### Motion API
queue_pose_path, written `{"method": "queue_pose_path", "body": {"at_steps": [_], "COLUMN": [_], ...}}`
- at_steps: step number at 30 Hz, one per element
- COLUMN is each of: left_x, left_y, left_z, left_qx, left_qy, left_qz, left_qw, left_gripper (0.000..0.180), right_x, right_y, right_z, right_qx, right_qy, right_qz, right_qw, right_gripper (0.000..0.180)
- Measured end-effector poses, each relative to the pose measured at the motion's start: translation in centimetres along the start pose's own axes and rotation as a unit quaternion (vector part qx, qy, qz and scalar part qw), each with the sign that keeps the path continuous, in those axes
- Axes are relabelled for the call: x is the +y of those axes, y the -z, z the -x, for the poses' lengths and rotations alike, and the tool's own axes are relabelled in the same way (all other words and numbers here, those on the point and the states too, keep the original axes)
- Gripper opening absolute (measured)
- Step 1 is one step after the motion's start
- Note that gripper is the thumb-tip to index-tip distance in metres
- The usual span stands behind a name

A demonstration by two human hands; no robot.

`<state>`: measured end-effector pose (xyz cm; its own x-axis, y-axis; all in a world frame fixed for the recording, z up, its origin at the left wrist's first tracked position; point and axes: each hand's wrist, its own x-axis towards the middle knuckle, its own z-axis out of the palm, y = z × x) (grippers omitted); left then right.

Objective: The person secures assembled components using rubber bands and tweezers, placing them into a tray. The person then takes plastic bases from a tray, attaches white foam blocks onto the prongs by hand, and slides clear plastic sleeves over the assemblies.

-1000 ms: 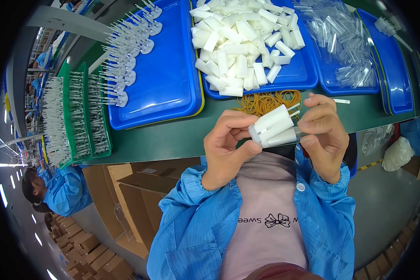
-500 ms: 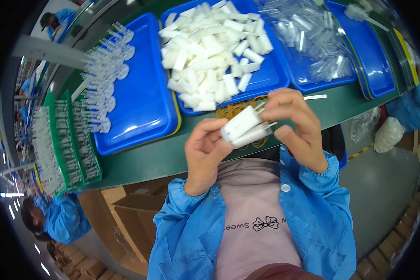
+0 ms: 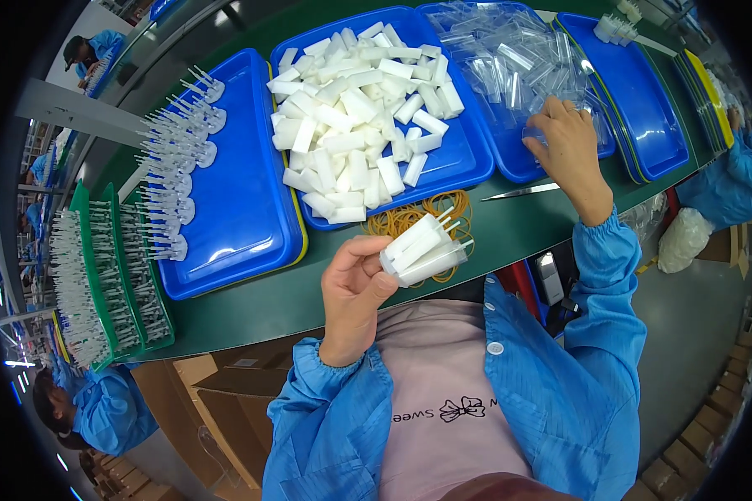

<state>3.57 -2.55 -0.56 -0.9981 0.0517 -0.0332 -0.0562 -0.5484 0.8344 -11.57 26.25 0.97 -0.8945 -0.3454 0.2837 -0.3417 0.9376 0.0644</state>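
A bundle of white foam blocks [image 3: 420, 253] with thin white rods sticking out of one end is in my left hand [image 3: 353, 292], whose fingers and thumb close around its base. A clear plastic piece seems to wrap it. My right hand [image 3: 566, 144] reaches over the near side of a heap of clear plastic sleeves [image 3: 510, 63] in a blue tray [image 3: 520, 169]. Its fingers are bent, with the thumb apart from them, and I see nothing held there.
White foam blocks [image 3: 359, 108] fill the middle blue tray [image 3: 474, 167]. Clear parts with prongs [image 3: 175, 196] line the left tray [image 3: 251, 192]. Green racks [image 3: 100, 284] stand farther left. Rubber bands [image 3: 455, 209] and metal tweezers [image 3: 522, 192] lie on the table.
My right hand has left the foam bundle and moved up and right to the clear sleeves. My left hand still holds the bundle, slightly lower and farther left.
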Motion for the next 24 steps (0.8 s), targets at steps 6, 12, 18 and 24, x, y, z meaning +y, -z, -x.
{"method": "queue_pose_path", "body": {"at_steps": [6,12,18,24], "left_x": [-0.1,0.1,0.1,0.4], "left_y": [0.2,-0.2,-0.7,-1.1], "left_z": [0.0,-0.3,-0.3,0.1], "left_qx": [0.004,0.026,0.002,-0.024], "left_qy": [-0.002,0.017,0.011,0.025], "left_qz": [0.001,0.009,0.006,-0.001], "left_qw": [1.000,0.999,1.000,0.999], "left_gripper": [0.039,0.049,0.056,0.058], "right_x": [-1.6,-5.1,-7.8,-9.4], "right_y": [0.1,3.8,5.7,4.8], "right_z": [0.2,1.8,4.0,3.5], "right_qx": [0.138,0.124,0.116,0.102], "right_qy": [-0.018,-0.101,0.017,0.040], "right_qz": [-0.244,-0.593,-0.737,-0.741], "right_qw": [0.960,0.789,0.666,0.662], "right_gripper": [0.018,0.028,0.026,0.022]}}
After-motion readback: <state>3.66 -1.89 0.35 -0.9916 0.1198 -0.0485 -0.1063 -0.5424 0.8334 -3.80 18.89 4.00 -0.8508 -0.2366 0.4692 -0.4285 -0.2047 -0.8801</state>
